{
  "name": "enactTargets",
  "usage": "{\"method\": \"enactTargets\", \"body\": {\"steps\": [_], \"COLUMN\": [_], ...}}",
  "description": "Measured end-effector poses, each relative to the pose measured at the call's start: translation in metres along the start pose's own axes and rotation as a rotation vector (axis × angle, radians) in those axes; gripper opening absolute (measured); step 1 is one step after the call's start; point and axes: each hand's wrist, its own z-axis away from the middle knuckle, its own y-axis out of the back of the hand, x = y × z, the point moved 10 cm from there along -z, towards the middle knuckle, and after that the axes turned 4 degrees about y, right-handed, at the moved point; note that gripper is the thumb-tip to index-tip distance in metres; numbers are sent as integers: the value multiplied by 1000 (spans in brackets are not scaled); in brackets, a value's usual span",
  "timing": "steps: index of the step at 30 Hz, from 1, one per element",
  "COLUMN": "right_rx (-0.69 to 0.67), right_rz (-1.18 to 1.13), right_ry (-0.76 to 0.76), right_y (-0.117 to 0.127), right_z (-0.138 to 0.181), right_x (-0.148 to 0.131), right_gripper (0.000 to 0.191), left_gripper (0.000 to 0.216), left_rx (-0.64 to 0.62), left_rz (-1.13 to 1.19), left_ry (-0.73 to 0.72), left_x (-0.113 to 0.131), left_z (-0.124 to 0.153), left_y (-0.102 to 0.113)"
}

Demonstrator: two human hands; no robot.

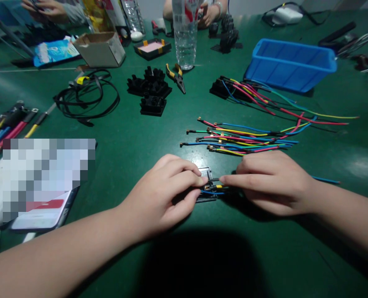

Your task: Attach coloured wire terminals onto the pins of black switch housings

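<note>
My left hand (168, 186) is closed, fingers and thumb gripping the left side of a small black plastic housing (207, 199) low over the table. From the right, my right hand (269, 182) pinches a wire with a black-sleeved end (214, 179) at the housing. A yellow wire with a metal terminal (216, 187) and a blue wire (213, 193) lie across the housing toward my right hand. My fingers hide part of the housing and most of the wire's length. Just beyond my hands, several coloured wires with metal terminals (242, 138) lie in a loose bunch.
Farther back are black plastic housings (152, 89), yellow-handled pliers (176, 78), a wired housing (219, 87), a blue bin (291, 66) and a clear bottle (185, 45). A phone (47, 211) and a coiled black cable (87, 97) lie left. Other people's hands (210, 14) show at the far edge.
</note>
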Motion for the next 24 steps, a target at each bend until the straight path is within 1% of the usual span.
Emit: {"method": "enactTargets", "body": {"steps": [8,13,16,18,20,21,22,23,24], "right_rx": [6,13,18,23,20,19,17,18,19], "right_rz": [69,136,156,154,141,133,127,123,120], "right_ry": [56,67,73,64,49,43,39,37,36], "right_y": [0,0,0,-1,-2,-3,-3,-4,-4], "right_z": [-2,-2,-1,-1,-1,-1,-1,-1,-1], "right_x": [-4,-7,-9,-9,-7,-6,-5,-4,-4], "right_gripper": [27,28,28,29,29,30,30,31,31], "left_gripper": [17,25,26,22,20,19,19,19,20], "left_rx": [-44,-135,-148,-116,-62,-10,16,60,138], "left_rz": [-127,-258,-373,-517,-663,-702,-730,-758,-780], "left_ry": [-41,21,75,118,201,284,418,583,770], "left_x": [10,14,15,14,11,7,-4,-16,-30], "left_z": [-3,3,13,24,42,56,76,101,133], "left_y": [-1,-4,5,18,36,50,62,76,93]}}
